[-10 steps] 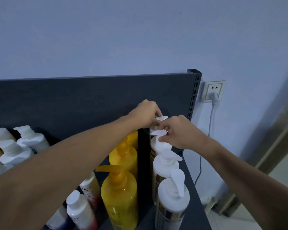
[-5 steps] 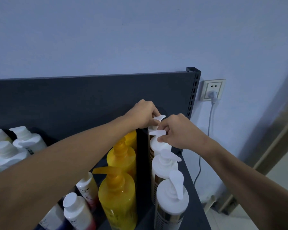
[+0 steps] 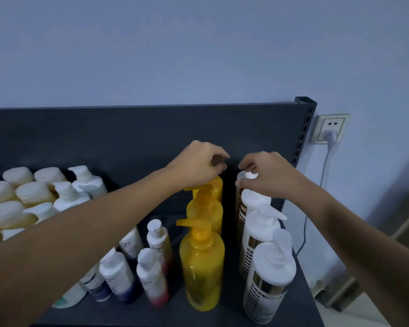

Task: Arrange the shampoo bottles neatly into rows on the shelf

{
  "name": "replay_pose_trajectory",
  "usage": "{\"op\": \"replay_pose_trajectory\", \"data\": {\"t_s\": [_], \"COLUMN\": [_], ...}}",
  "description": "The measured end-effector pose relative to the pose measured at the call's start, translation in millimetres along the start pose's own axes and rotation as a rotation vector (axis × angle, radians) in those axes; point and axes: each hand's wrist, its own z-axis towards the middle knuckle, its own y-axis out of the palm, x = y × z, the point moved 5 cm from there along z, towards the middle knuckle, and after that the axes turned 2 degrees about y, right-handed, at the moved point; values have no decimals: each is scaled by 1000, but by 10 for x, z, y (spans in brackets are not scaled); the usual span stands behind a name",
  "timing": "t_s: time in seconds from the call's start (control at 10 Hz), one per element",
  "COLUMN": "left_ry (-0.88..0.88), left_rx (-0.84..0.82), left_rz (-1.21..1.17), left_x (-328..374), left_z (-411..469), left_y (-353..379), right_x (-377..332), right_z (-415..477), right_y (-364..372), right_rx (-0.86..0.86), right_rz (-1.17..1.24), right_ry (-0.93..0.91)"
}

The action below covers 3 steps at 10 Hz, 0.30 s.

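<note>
A row of white pump bottles (image 3: 268, 277) runs front to back along the shelf's right side, and beside it stands a row of yellow pump bottles (image 3: 202, 267). My right hand (image 3: 267, 177) pinches the pump head of the rearmost white bottle (image 3: 250, 199). My left hand (image 3: 198, 165) grips the pump top of the rearmost yellow bottle (image 3: 216, 185), whose body is mostly hidden by the hand. Both hands are at the back of the shelf, close to the dark back panel.
Small white-capped bottles (image 3: 151, 274) with pink and blue bases stand left of the yellow row. Cream jars (image 3: 8, 213) and white flip-top bottles (image 3: 85, 182) crowd the far left. The dark shelf (image 3: 151, 315) ends at a slotted post (image 3: 304, 128); beyond it are a wall socket (image 3: 331, 128) and a cord.
My left hand has moved left from the white pump head to the rearmost yellow bottle's pump. My right hand stays on the rear white bottle. The view has shifted, showing more of the shelf.
</note>
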Motion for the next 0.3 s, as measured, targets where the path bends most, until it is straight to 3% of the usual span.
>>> {"op": "replay_pose_trajectory", "data": {"t_s": [0.3], "left_ry": [-41], "left_rx": [168], "left_rz": [-5], "left_x": [-214], "left_z": [-1124], "left_y": [-763], "right_x": [-1209], "right_z": [-400], "right_y": [-60], "right_rx": [109], "right_rz": [52], "right_ry": [-148]}}
